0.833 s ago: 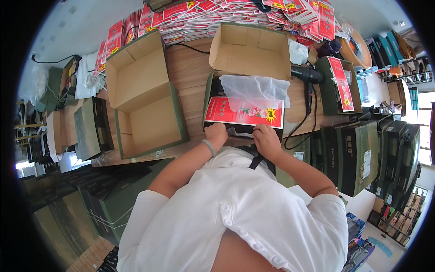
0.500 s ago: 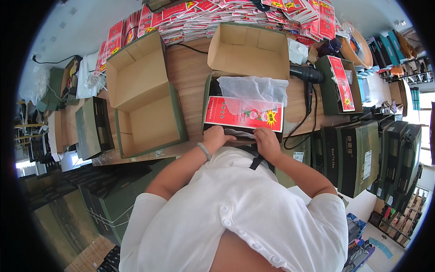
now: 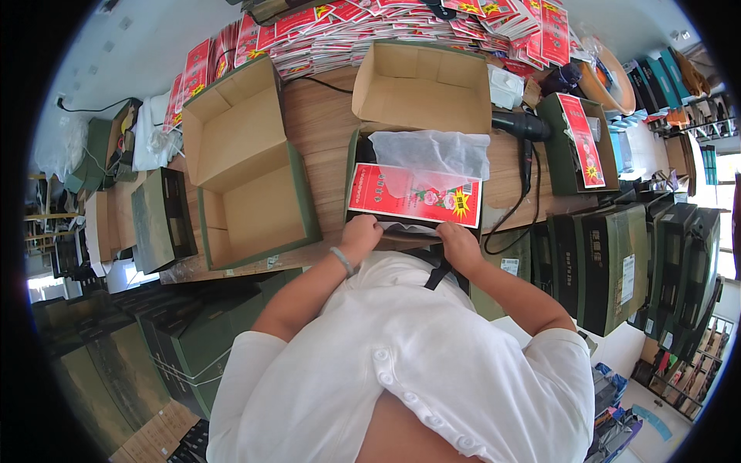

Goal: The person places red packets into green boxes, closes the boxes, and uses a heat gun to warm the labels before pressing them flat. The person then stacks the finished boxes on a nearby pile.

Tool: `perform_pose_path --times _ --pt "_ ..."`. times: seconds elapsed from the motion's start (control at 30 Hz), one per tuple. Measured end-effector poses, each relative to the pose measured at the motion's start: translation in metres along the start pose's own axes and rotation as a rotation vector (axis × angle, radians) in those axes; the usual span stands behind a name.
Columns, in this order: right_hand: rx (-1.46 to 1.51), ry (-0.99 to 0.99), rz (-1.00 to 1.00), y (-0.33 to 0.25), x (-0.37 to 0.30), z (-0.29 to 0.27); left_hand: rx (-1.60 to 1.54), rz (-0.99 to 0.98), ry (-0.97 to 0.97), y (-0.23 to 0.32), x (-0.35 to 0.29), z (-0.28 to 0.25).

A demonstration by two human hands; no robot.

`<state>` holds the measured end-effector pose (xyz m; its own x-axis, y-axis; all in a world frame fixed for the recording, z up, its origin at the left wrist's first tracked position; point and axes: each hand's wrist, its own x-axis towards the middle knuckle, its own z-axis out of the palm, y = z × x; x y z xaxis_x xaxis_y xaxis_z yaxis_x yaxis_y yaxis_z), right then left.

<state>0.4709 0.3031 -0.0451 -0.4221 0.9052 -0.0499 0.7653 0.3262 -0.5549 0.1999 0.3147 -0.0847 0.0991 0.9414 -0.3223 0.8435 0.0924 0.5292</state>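
In front of me on the table is an open shoe box (image 3: 421, 85) with its lid raised at the far side. A red printed packet (image 3: 370, 193) lies in it, partly covered by a sheet of white tissue paper (image 3: 432, 150). My left hand (image 3: 361, 238) is closed at the box's near left corner. At the near right corner my right hand (image 3: 460, 247) is closed too. Both pinch the edge of a thin pale paper sheet (image 3: 409, 229) stretched between them along the near side. The fingertips are partly hidden, and whatever lies beneath the packet cannot be seen.
Another open shoe box (image 3: 258, 208) stands to the left. A black hair dryer (image 3: 521, 125) with its cord lies on the right, beside a green box (image 3: 562, 154) holding a red packet. Red packets (image 3: 332, 46) are piled along the back. Closed boxes (image 3: 606, 266) stand stacked at right.
My hands have moved slightly apart, and the pale sheet's edge now stretches wider between them. The right hand has shifted a little right and lower. The boxes and packet stay in place.
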Motion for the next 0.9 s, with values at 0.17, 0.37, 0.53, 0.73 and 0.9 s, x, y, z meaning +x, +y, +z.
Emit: perform_pose_path --times 0.17,0.37,0.53,0.73,0.9 --pt "-0.107 -0.015 0.062 0.018 0.002 0.001 -0.419 0.184 0.096 -0.004 -0.018 -0.029" --pt "-0.032 -0.049 0.039 0.019 0.009 -0.007 -0.542 0.065 0.127 -0.004 -0.016 -0.025" --pt "0.002 -0.172 -0.028 0.021 0.008 -0.011 -0.382 0.246 0.256 -0.005 -0.014 -0.016" --pt "-0.112 0.027 -0.243 0.012 0.001 -0.013 -0.394 0.265 0.131 -0.007 -0.023 -0.025" --pt "-0.154 0.109 -0.266 0.008 -0.009 -0.009 -0.43 0.314 0.059 -0.016 -0.022 -0.028"
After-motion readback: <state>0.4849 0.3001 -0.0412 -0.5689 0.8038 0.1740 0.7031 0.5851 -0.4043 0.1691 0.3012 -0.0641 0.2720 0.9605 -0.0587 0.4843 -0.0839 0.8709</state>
